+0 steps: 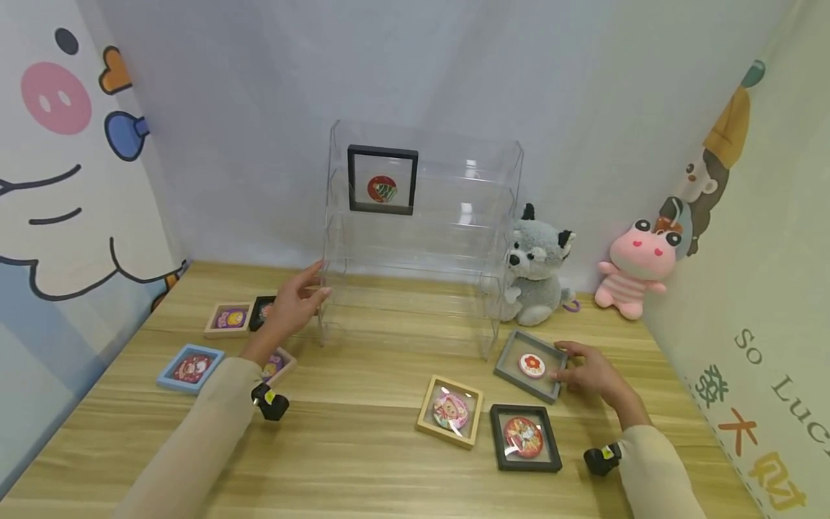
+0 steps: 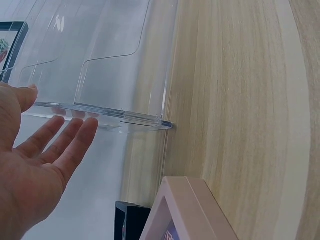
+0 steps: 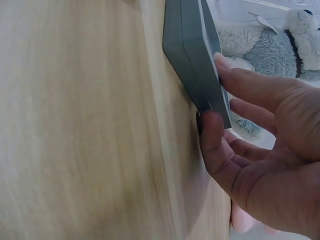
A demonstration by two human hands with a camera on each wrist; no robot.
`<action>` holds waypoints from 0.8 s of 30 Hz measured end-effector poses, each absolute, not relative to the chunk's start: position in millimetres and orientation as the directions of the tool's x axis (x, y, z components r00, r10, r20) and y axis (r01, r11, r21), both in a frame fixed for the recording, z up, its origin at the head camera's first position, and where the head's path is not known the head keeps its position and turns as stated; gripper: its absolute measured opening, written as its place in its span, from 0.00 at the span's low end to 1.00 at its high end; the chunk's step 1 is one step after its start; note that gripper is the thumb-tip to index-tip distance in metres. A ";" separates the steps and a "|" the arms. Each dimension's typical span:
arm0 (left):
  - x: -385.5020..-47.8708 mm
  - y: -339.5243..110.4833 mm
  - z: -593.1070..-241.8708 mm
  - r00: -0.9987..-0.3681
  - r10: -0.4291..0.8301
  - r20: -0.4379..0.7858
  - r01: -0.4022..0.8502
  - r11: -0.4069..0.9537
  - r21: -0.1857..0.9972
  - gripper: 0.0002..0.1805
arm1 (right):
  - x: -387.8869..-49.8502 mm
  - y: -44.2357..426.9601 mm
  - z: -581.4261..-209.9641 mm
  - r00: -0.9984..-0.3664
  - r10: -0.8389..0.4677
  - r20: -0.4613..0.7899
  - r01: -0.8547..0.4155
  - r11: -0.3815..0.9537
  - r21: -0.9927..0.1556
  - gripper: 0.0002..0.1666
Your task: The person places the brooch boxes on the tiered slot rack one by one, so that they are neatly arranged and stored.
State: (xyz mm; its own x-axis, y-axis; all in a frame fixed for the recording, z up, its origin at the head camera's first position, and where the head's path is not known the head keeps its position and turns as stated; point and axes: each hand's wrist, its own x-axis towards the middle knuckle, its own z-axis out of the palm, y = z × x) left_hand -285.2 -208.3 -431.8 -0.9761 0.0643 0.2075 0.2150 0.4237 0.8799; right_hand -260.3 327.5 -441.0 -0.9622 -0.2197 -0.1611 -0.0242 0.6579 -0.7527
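Observation:
At the left side of a clear tiered acrylic display stand point(image 1: 421, 277) is my left hand point(image 1: 292, 310). In the left wrist view its thumb and loosely extended fingers lie about the stand's side edge without gripping it. My right hand point(image 1: 591, 376) pinches the right corner of a grey display frame point(image 1: 532, 365) between thumb and fingers. A round badge with a red flower sits inside that frame. The right wrist view shows the grey frame point(image 3: 192, 55) side-on, close above the wooden table. Higher on the stand, a black frame point(image 1: 382, 189) with a red-and-green badge stands upright.
A yellow-wood frame point(image 1: 449, 411) and a black frame point(image 1: 525, 437) lie front right. On the left lie a blue frame point(image 1: 191, 368), a beige frame point(image 1: 229, 318) and others partly hidden by my left arm. A grey plush dog point(image 1: 537, 274) and a pink plush toy point(image 1: 632, 270) sit behind.

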 end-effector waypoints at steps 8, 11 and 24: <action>-286.5 -208.0 -432.2 -0.977 0.055 0.207 0.211 0.420 0.883 0.33 | -264.9 327.4 -441.9 -0.953 -0.241 -0.181 -0.020 0.650 -0.760 0.42; -286.3 -207.9 -433.3 -0.977 0.055 0.208 0.211 0.420 0.883 0.33 | -266.3 328.3 -443.5 -0.950 -0.256 -0.180 -0.034 0.656 -0.754 0.42; -285.0 -208.7 -432.7 -0.975 0.066 0.214 0.222 0.431 0.875 0.34 | -271.8 329.9 -442.0 -0.945 -0.261 -0.197 -0.043 0.697 -0.716 0.42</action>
State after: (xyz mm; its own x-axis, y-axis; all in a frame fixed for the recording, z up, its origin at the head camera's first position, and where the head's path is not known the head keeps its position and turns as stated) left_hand -285.0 -208.7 -432.7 -0.9746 0.0665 0.2141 0.2215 0.4311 0.8747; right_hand -271.8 329.9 -442.0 -0.9450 -0.2607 -0.1973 -0.0426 0.6967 -0.7161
